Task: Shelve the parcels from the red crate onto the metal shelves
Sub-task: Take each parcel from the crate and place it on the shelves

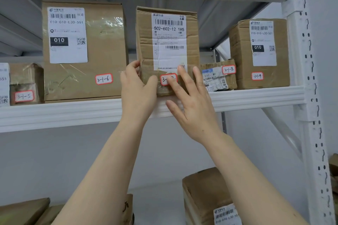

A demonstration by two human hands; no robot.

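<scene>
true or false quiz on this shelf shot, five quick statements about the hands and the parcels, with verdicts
1. The left hand grips the lower left edge of the middle parcel. True.
2. The right hand holds a tape roll. False: its straight fingers rest on the middle parcel's front, partly covering a red-bordered sticker.
3. The big parcel left of it carries sticker 3-1-6. True.
4. The middle parcel lies on the floor. False: it stands upright on the metal shelf.
5. The parcel marked 3-1-8 is taller than the parcel marked 3-1-9. False: it is the lower one.
</scene>
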